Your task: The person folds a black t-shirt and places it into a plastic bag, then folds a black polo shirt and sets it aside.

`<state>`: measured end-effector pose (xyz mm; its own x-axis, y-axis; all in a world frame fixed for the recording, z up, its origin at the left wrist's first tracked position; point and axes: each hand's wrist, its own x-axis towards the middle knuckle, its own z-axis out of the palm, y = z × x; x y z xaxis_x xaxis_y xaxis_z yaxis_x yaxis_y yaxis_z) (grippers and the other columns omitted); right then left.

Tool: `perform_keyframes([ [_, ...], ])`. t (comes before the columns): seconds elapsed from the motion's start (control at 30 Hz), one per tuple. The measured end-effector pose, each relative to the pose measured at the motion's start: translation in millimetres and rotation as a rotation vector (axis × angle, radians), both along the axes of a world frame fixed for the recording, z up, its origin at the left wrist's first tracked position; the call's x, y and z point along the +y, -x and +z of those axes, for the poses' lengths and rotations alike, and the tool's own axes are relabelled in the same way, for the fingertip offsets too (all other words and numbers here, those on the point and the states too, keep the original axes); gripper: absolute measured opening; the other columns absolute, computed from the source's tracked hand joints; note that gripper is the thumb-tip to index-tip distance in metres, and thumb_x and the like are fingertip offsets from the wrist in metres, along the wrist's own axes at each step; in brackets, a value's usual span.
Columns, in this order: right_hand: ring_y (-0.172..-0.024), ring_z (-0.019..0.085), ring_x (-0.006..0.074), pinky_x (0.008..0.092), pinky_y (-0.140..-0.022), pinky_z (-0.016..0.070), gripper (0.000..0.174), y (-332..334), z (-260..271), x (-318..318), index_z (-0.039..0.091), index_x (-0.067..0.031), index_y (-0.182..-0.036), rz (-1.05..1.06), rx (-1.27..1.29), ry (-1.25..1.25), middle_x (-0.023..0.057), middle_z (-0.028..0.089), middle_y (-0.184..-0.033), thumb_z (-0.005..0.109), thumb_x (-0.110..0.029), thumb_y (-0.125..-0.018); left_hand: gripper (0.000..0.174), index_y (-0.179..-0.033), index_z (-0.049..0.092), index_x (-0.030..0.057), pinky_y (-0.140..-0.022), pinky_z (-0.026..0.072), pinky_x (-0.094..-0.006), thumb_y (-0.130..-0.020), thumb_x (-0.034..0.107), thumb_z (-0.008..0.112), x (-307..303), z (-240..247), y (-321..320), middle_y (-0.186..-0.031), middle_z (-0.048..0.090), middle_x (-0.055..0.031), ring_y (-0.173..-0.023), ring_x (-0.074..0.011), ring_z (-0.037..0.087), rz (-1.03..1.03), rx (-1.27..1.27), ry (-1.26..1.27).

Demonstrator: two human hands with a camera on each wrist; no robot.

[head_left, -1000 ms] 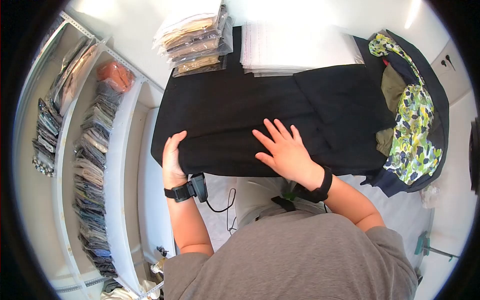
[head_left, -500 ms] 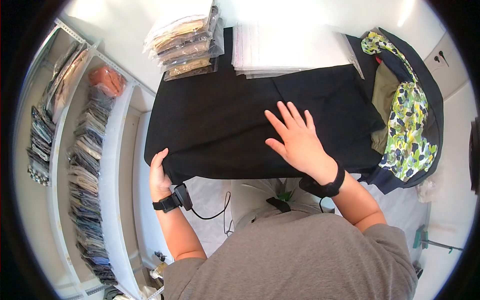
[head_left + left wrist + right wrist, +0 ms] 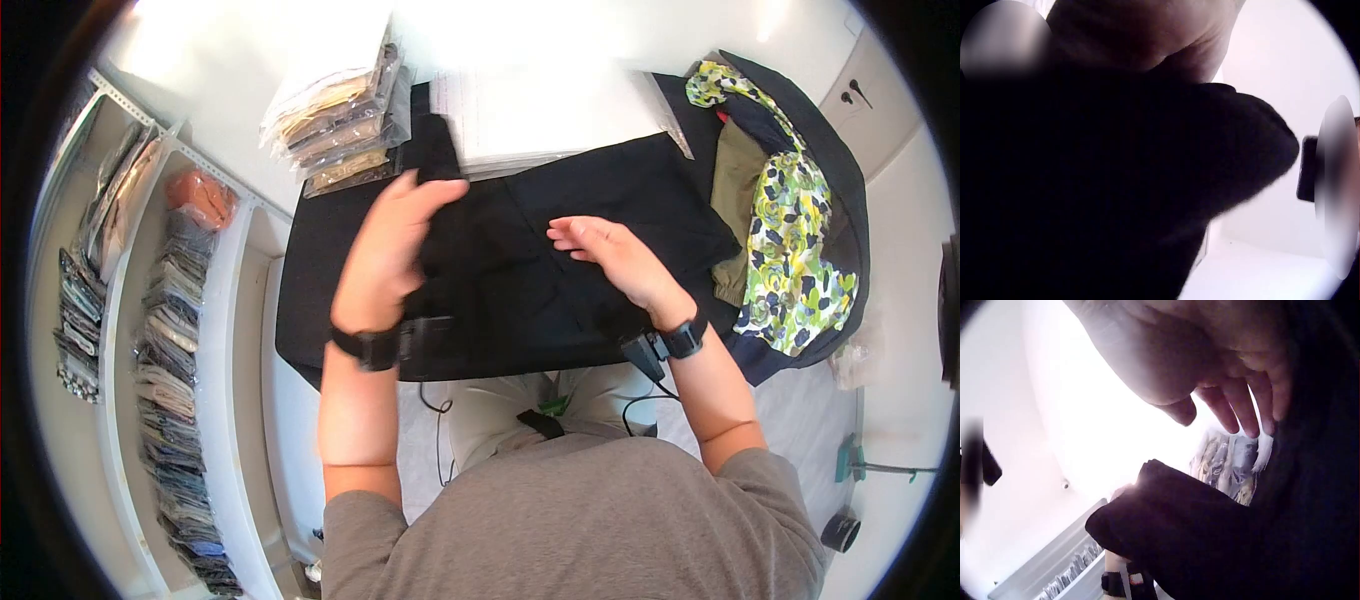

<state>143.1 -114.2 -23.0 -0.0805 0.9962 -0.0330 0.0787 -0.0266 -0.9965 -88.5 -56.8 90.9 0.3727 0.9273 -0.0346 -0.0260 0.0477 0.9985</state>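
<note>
A black garment (image 3: 640,190) lies across the dark table in the head view, its left part raised. My left hand (image 3: 385,245), blurred, grips that raised part and lifts it above the surface; most of its fingers are hidden behind the cloth. In the left wrist view the lifted black cloth (image 3: 1116,181) fills much of the frame below the palm. My right hand (image 3: 610,255) hovers over the middle of the garment, its fingers loosely bent with nothing between them. The right wrist view shows these relaxed fingers (image 3: 1241,406) beside the raised fold.
Flat white plastic bags (image 3: 540,115) lie at the table's back edge, with a stack of bagged garments (image 3: 345,125) left of them. At the right sit a floral-patterned garment (image 3: 795,240) and an olive one (image 3: 738,180). Shelves of bagged clothes (image 3: 175,370) stand left.
My left hand has risen from the table's front left corner, turning the garment's left end up and inward. My right hand has drawn its spread fingers together and loosely bent them.
</note>
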Motion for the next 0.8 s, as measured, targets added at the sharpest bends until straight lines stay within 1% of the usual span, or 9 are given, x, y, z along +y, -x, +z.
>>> perform_keyframes([
  [0.1,-0.107,0.058,0.0216,0.0343,-0.091,0.0448,0.055,-24,-17,13,0.052,0.0007,-0.125,0.003,0.537,0.38,0.0113,0.059,-0.12,0.036,-0.044,-0.098,0.04,-0.125,0.049,0.0015,-0.08,0.0479,-0.0292,-0.096,0.03,0.05,27,-44,-41,-0.099,0.063,-0.0131,-0.088,-0.0186,0.061,-0.324,-0.061,0.313],
  [0.17,-0.108,0.058,0.0223,0.0345,-0.091,0.0451,0.052,-6,11,3,0.052,-0.0001,-0.125,-0.219,0.511,0.422,0.0121,0.058,-0.121,0.038,-0.043,-0.098,0.052,-0.135,0.038,0.0009,-0.078,0.0479,-0.027,-0.096,0.033,0.049,25,-48,-41,-0.097,0.064,-0.0116,-0.085,-0.016,0.061,-0.299,-0.086,0.208],
  [0.23,-0.108,0.057,0.0229,0.0348,-0.091,0.0454,0.05,-5,11,3,0.053,-0.0008,-0.124,-0.431,0.484,0.465,0.0129,0.058,-0.122,0.041,-0.041,-0.097,0.051,-0.136,0.037,-0.0001,-0.078,0.0478,-0.0271,-0.097,0.03,0.049,24,-51,-21,-0.097,0.064,-0.0109,-0.085,-0.0149,0.061,0.005,-0.018,-0.022],
  [0.3,-0.107,0.058,0.0229,0.0356,-0.092,0.0455,0.041,-20,-16,12,0.053,-0.0011,-0.122,-0.161,0.487,0.455,0.0138,0.059,-0.12,0.05,-0.03,-0.095,0.045,-0.134,0.041,0.0008,-0.08,0.0459,-0.0258,-0.095,0.022,0.051,18,-55,5,-0.099,0.062,-0.0081,-0.089,-0.014,0.059,0.076,0.127,-0.136],
  [0.43,-0.103,0.059,0.023,0.035,-0.089,0.0472,0.034,-15,-10,12,0.054,-0.0001,-0.12,-0.098,0.268,0.357,0.0133,0.061,-0.116,0.056,-0.018,-0.091,0.039,-0.114,0.06,0.0051,-0.074,0.0461,-0.029,-0.077,0.012,0.07,-24,-93,45,-0.095,0.059,-0.0052,-0.083,-0.0143,0.056,-0.029,0.484,-0.599],
  [0.63,-0.093,0.062,0.0216,0.0333,-0.077,0.0519,0.024,-23,-22,24,0.056,0.0019,-0.111,-0.144,0.394,0.354,0.012,0.064,-0.107,0.053,-0.012,-0.092,0.038,-0.103,0.061,0.003,-0.078,0.0461,-0.0343,-0.067,0.006,0.075,-76,-139,43,-0.097,0.053,-0.0106,-0.089,-0.0262,0.054,-0.041,0.68,-0.702],
  [0.7,-0.091,0.062,0.021,0.0328,-0.078,0.0513,0.028,-16,-14,12,0.055,0.0002,-0.113,-0.249,0.314,0.334,0.0127,0.064,-0.103,0.056,-0.016,-0.09,0.035,-0.099,0.061,0.0028,-0.079,0.0458,-0.0342,-0.067,0.004,0.075,-78,-149,40,-0.095,0.053,-0.0106,-0.089,-0.0276,0.054,0.014,0.699,-0.748],
  [0.77,-0.087,0.061,0.022,0.033,-0.078,0.0501,0.029,-18,-22,3,0.057,-0.0034,-0.11,-0.511,-0.534,-0.233,0.0134,0.063,-0.098,0.059,-0.022,-0.087,0.034,-0.098,0.061,0.0031,-0.078,0.0456,-0.0348,-0.067,0.003,0.074,-83,-150,37,-0.094,0.053,-0.0107,-0.088,-0.0278,0.054,0.035,0.687,-0.765],
  [0.8,-0.081,0.059,0.0255,0.035,-0.075,0.0486,0.028,-18,-11,-6,0.064,-0.005,-0.094,-0.529,-0.638,-0.396,0.0135,0.063,-0.085,0.064,-0.031,-0.084,0.032,-0.096,0.061,0.0029,-0.077,0.0455,-0.0347,-0.067,0.001,0.074,-85,-154,37,-0.094,0.053,-0.0108,-0.088,-0.0276,0.054,0.06,0.677,-0.789],
])
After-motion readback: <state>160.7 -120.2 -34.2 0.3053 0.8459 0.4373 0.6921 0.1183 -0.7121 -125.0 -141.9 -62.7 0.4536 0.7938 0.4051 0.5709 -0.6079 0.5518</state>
